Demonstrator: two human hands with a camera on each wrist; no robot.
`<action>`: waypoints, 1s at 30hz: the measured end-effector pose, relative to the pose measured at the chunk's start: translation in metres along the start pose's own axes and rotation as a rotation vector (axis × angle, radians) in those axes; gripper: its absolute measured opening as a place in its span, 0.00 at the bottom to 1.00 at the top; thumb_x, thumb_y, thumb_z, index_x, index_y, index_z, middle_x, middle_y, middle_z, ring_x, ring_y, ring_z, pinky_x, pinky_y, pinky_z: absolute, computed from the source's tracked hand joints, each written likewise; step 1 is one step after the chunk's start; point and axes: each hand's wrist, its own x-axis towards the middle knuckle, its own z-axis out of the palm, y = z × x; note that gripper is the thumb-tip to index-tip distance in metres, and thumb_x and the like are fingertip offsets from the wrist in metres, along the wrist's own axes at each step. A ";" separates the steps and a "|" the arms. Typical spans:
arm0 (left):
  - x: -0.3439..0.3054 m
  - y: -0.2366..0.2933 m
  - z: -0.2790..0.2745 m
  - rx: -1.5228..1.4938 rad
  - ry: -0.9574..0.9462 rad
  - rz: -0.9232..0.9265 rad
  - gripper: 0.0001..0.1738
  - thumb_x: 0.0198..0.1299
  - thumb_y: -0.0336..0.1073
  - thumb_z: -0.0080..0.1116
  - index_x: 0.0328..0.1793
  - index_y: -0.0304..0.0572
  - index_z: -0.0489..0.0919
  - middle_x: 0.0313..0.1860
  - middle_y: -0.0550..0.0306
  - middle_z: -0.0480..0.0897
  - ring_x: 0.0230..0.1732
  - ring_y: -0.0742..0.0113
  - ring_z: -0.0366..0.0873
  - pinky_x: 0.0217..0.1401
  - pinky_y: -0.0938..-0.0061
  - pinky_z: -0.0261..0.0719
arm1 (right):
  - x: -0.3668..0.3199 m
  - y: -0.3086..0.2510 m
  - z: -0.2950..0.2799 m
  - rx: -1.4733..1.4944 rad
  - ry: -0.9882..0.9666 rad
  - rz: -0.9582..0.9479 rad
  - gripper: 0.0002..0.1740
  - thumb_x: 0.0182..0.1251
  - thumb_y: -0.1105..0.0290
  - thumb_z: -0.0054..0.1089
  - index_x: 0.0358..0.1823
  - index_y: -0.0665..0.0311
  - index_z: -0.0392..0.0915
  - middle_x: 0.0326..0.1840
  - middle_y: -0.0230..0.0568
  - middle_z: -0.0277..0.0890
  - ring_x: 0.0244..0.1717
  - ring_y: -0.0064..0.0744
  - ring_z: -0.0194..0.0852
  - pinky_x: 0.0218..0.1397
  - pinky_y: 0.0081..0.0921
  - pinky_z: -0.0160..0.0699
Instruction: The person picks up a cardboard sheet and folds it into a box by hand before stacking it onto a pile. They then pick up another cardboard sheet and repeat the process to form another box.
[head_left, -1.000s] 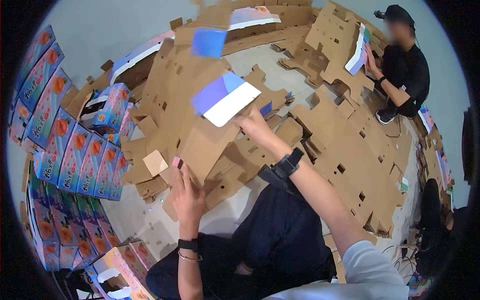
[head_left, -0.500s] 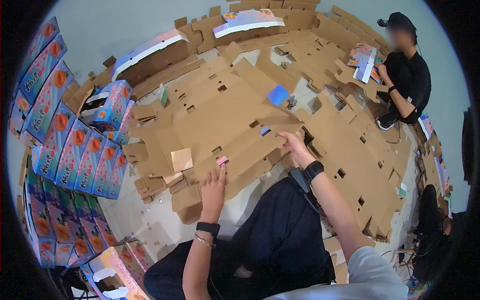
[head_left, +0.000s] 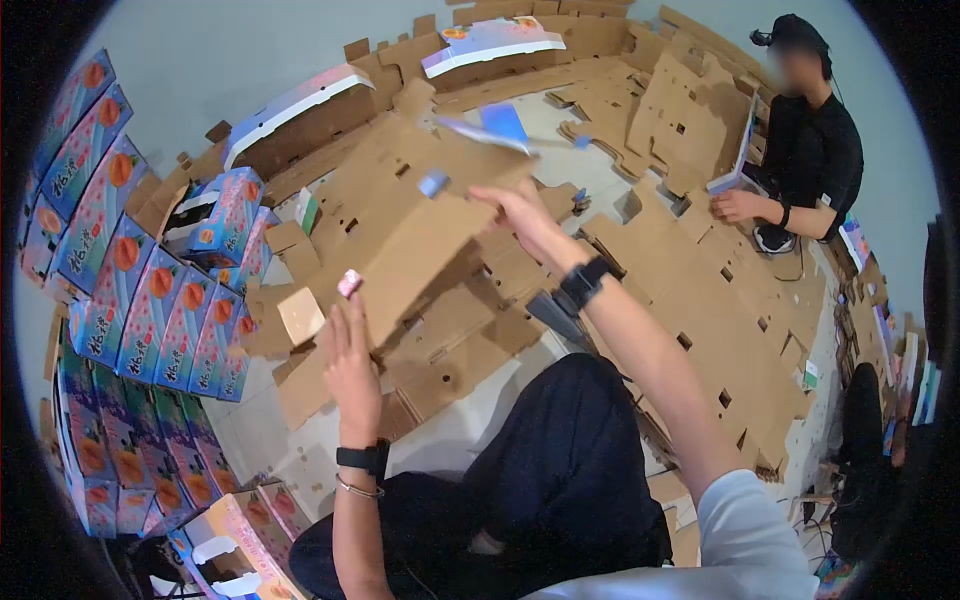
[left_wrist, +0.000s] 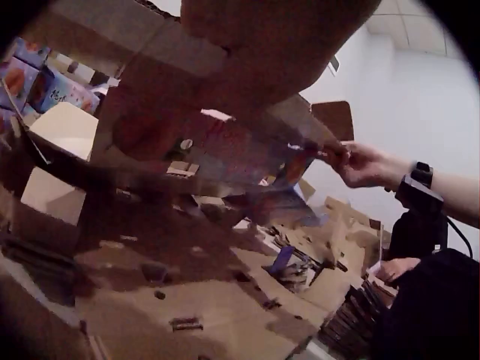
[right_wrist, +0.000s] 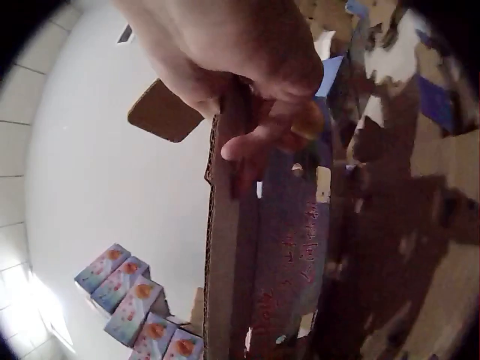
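Observation:
A large brown cardboard sheet [head_left: 430, 235] with cut slots slants up across the head view, its near edge raised. My right hand [head_left: 522, 218] pinches this edge near the right end; in the right wrist view, thumb and fingers lie on opposite sides of the cardboard. My left hand [head_left: 350, 378] holds the left end, its fingers pointing forward over the top face, beside a small pink patch [head_left: 349, 283]. The left wrist view shows the sheet's printed, shadowed underside [left_wrist: 225, 150] below the hand. Blue printed flaps [head_left: 503, 125] show at the far edge.
More flattened cardboard [head_left: 700, 300] covers the floor to the right. Printed fruit boxes [head_left: 150, 310] are stacked at left, with an opened box [head_left: 225, 215] beside them. Another person [head_left: 805, 140] in black squats at the back right, handling a cardboard piece [head_left: 685, 110]. Cardboard strips [head_left: 300, 120] line the wall.
Both hands have moved left, the right one also farther away, and the sheet has gone from lying nearly flat to tilted up. The other person's cardboard piece now stands tilted too.

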 end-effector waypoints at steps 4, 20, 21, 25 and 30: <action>-0.004 -0.008 -0.018 -0.098 0.228 -0.085 0.49 0.44 0.12 0.50 0.76 0.57 0.60 0.73 0.40 0.62 0.71 0.41 0.61 0.67 0.55 0.67 | 0.003 -0.045 0.036 0.004 -0.138 -0.194 0.21 0.62 0.58 0.64 0.50 0.65 0.77 0.43 0.37 0.80 0.42 0.23 0.78 0.32 0.21 0.76; -0.033 0.022 0.078 0.270 -0.088 0.108 0.39 0.58 0.32 0.55 0.77 0.47 0.56 0.67 0.40 0.69 0.62 0.48 0.73 0.58 0.67 0.78 | -0.018 0.039 -0.046 -0.098 0.200 0.212 0.18 0.62 0.60 0.62 0.42 0.70 0.76 0.35 0.38 0.76 0.23 0.23 0.71 0.30 0.21 0.76; -0.033 0.021 0.079 0.138 -0.188 0.105 0.38 0.58 0.31 0.55 0.76 0.46 0.57 0.66 0.39 0.70 0.61 0.49 0.74 0.56 0.66 0.79 | -0.022 0.042 -0.048 -0.099 0.198 0.211 0.18 0.62 0.60 0.62 0.42 0.70 0.76 0.35 0.38 0.76 0.23 0.23 0.71 0.30 0.21 0.76; -0.028 0.027 0.079 0.007 -0.276 0.124 0.36 0.56 0.28 0.55 0.74 0.44 0.61 0.62 0.42 0.74 0.58 0.49 0.76 0.55 0.65 0.79 | -0.034 0.087 -0.077 0.026 0.237 0.291 0.16 0.61 0.64 0.61 0.40 0.72 0.73 0.36 0.42 0.74 0.22 0.27 0.70 0.26 0.25 0.78; -0.029 0.043 0.097 -0.075 -0.302 0.200 0.42 0.49 0.21 0.54 0.74 0.52 0.61 0.58 0.50 0.76 0.55 0.53 0.78 0.45 0.63 0.83 | -0.055 0.103 -0.106 0.075 0.405 0.321 0.14 0.61 0.67 0.59 0.41 0.72 0.74 0.35 0.44 0.77 0.22 0.31 0.74 0.22 0.26 0.77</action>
